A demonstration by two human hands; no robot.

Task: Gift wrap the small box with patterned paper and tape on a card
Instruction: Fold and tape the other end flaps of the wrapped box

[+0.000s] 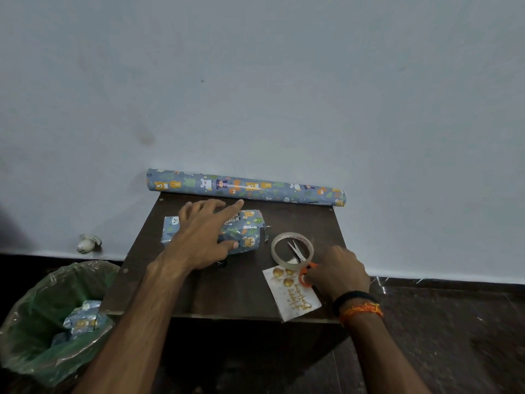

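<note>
While the left hand [202, 237] rests flat, fingers extended, on the wrapped box [241, 231] at centre frame, the right hand [338, 273] grips the scissors [302, 265] over the card [292, 297].

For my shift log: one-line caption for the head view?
Left hand presses wrapped box; right hand grips orange scissors over the card.

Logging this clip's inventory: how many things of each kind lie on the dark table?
Roll of blue animal-print wrapping paper: 1
Small box wrapped in the same paper: 1
Clear tape roll: 1
Orange-handled scissors: 1
White birthday card with gold lettering: 1
Total: 5
</note>
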